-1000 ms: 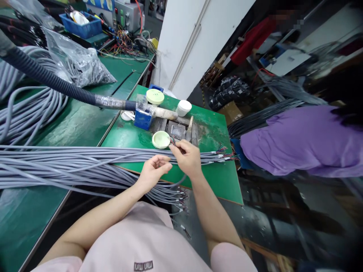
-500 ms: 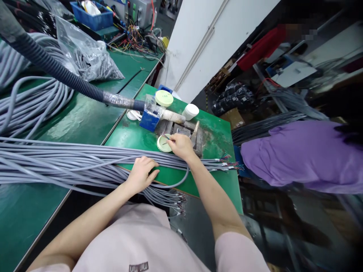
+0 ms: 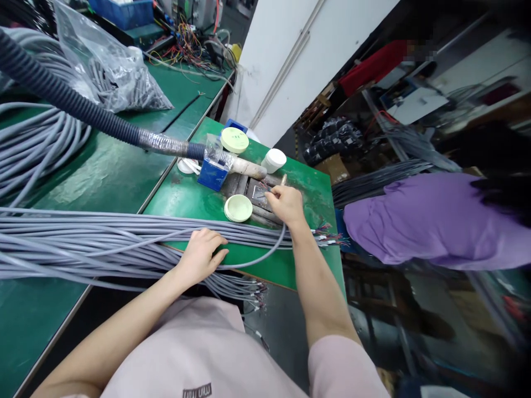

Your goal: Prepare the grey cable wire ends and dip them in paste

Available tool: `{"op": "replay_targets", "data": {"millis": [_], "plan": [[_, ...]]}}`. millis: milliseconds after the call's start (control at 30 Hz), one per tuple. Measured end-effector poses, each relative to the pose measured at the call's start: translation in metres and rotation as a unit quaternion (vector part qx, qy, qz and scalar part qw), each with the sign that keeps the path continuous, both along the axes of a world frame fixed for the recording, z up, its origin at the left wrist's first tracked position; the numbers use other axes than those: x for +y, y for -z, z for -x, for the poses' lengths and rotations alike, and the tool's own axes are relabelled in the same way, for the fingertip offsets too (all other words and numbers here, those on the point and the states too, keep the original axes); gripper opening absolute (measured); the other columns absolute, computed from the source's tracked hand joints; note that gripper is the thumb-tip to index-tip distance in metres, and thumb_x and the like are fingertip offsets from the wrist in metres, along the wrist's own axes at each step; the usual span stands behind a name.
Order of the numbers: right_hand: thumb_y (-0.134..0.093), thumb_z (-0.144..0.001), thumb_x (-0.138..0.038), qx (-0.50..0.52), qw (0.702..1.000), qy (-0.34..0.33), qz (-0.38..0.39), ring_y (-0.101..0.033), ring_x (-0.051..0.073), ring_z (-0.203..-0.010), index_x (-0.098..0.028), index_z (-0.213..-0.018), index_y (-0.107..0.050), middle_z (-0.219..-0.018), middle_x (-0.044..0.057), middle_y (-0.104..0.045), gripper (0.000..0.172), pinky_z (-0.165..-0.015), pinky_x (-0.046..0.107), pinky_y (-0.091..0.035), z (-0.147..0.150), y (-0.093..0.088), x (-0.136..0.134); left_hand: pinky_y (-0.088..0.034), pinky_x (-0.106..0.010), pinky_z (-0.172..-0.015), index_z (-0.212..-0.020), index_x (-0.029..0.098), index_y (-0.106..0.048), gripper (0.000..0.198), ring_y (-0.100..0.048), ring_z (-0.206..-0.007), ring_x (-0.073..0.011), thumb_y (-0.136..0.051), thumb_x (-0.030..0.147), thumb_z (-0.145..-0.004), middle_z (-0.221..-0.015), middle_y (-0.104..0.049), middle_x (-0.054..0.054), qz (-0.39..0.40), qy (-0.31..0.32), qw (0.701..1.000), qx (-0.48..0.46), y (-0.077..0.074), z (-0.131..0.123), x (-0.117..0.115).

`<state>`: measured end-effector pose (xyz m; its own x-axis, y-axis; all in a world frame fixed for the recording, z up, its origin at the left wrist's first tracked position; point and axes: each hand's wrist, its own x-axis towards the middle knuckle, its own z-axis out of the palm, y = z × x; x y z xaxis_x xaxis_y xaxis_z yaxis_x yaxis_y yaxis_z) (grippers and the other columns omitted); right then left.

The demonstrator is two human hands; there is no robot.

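Pinched in my right hand [image 3: 286, 204] is the end of a grey cable [image 3: 265, 255], which loops back toward the bundle. Its thin coloured wires stick out past my fingertips, over a small square pot with a shiny surface [image 3: 259, 193]. Whether the wire tips touch that surface I cannot tell. My left hand [image 3: 203, 251] lies over the bundle of grey cables [image 3: 136, 229], thumb apart from the fingers. Just left of the pot sits a shallow pale-yellow cup [image 3: 238, 208]. A hose nozzle [image 3: 249, 167] lies behind the pot, held by a blue block [image 3: 212, 174].
A pale-yellow lid [image 3: 234, 140] and a white jar [image 3: 274, 160] stand at the back of the green table [image 3: 191, 196]. The ribbed hose [image 3: 91, 113] crosses from the left. A bag of cable pieces [image 3: 128, 83] lies behind it. A person in purple [image 3: 431, 221] is at the right.
My right hand has moved right with the cable end, from above the pale-yellow cup to above the square pot. My left hand stays on the bundle. The view has shifted slightly.
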<state>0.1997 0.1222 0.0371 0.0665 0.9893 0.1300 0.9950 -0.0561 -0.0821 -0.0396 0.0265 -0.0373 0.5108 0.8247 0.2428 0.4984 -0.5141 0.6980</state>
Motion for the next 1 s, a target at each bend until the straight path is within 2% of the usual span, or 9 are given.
{"op": "replay_targets", "data": {"millis": [133, 233, 633, 767, 867, 1000], "plan": [[-0.052, -0.079, -0.032, -0.015, 0.997, 0.072, 0.027, -0.063, 0.021, -0.077, -0.018, -0.076, -0.072, -0.08, 0.009, -0.073, 0.025, -0.064, 0.026, -0.037, -0.017, 0.015, 0.013, -0.034, -0.037, -0.078, -0.097, 0.018, -0.062, 0.018, -0.053, -0.093, -0.023, -0.051, 0.029, -0.089, -0.099, -0.068, -0.007, -0.004, 0.002, 1.0, 0.004, 0.001, 0.0, 0.001], [-0.051, -0.08, -0.031, -0.022, 0.994, 0.1, 0.039, -0.065, 0.022, -0.082, -0.019, -0.079, -0.073, -0.085, 0.011, -0.073, 0.025, -0.067, 0.027, -0.04, -0.022, 0.025, 0.018, -0.034, -0.037, -0.078, -0.097, 0.018, -0.062, 0.017, -0.053, -0.092, -0.0224, -0.051, 0.029, -0.089, -0.099, -0.068, -0.007, -0.005, 0.004, 1.0, 0.003, 0.002, -0.001, 0.001], [-0.052, -0.079, -0.031, -0.033, 0.991, 0.118, 0.054, -0.065, 0.023, -0.085, -0.02, -0.084, -0.074, -0.088, 0.011, -0.073, 0.026, -0.069, 0.029, -0.043, -0.023, 0.035, 0.023, -0.034, -0.036, -0.077, -0.097, 0.019, -0.062, 0.017, -0.053, -0.092, -0.022, -0.051, 0.028, -0.089, -0.098, -0.069, -0.007, -0.006, 0.002, 1.0, -0.001, 0.001, -0.001, 0.001], [-0.052, -0.08, -0.031, -0.031, 0.992, 0.115, 0.052, -0.064, 0.024, -0.082, -0.019, -0.082, -0.074, -0.086, 0.011, -0.073, 0.025, -0.067, 0.029, -0.041, -0.024, 0.031, 0.022, -0.033, -0.036, -0.076, -0.096, 0.019, -0.062, 0.016, -0.053, -0.091, -0.0219, -0.051, 0.027, -0.089, -0.097, -0.069, -0.006, -0.007, 0.0, 1.0, -0.004, 0.001, -0.001, 0.001], [-0.052, -0.081, -0.032, 0.002, 0.998, 0.062, 0.023, -0.062, 0.02, -0.075, -0.018, -0.074, -0.071, -0.078, 0.008, -0.071, 0.025, -0.064, 0.027, -0.038, -0.02, 0.019, 0.013, -0.033, -0.036, -0.076, -0.096, 0.019, -0.062, 0.016, -0.053, -0.091, -0.022, -0.052, 0.027, -0.088, -0.097, -0.069, -0.006, -0.008, -0.001, 1.0, -0.002, 0.001, -0.001, 0.001], [-0.053, -0.082, -0.033, 0.094, 0.992, -0.083, -0.027, -0.055, 0.014, -0.064, -0.017, -0.064, -0.065, -0.067, 0.003, -0.063, 0.027, -0.059, 0.025, -0.034, 0.001, 0.003, -0.011, -0.033, -0.036, -0.077, -0.096, 0.019, -0.062, 0.016, -0.053, -0.091, -0.0226, -0.052, 0.027, -0.088, -0.097, -0.069, -0.006, -0.005, 0.001, 1.0, 0.004, 0.0, -0.002, 0.002]]}}
